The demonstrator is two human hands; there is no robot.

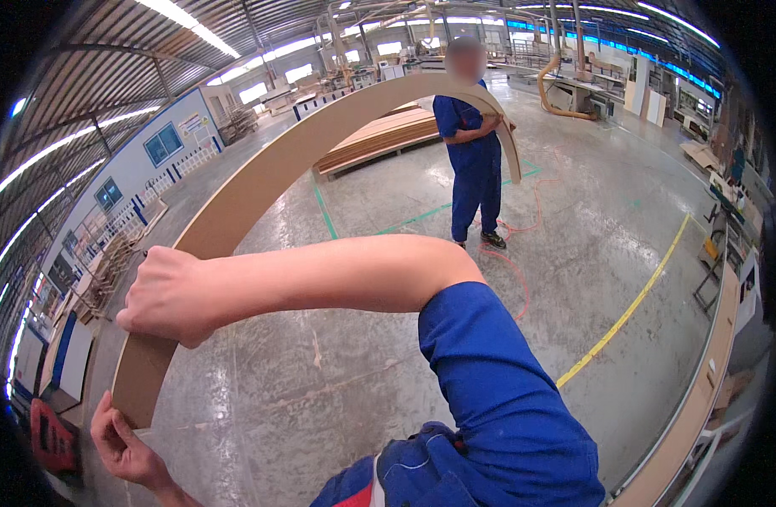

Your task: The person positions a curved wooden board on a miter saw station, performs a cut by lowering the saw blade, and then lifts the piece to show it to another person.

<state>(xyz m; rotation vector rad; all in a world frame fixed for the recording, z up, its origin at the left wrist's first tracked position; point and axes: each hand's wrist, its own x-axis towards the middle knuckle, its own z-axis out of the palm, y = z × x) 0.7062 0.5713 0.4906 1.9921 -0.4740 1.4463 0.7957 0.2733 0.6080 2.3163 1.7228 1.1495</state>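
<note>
A long, narrow tan wooden board (261,182) stretches from the near left to a co-worker (471,144) standing ahead; its arched look may come partly from the lens. My right arm reaches across to the left, and my right hand (168,291) is closed in a fist around the board a little above its near end. Lower down, my left hand (127,448) has its fingers curled at the near end's corner, gripping it. Toward the far end, the co-worker in blue work clothes holds the board with both hands.
Behind the board lies a low stack of brown sheets (379,139). An orange hose (523,287) trails over the concrete floor near the co-worker. A yellow line (628,317) and a long bench (700,389) run along the right. At lower left stands a red object (53,437).
</note>
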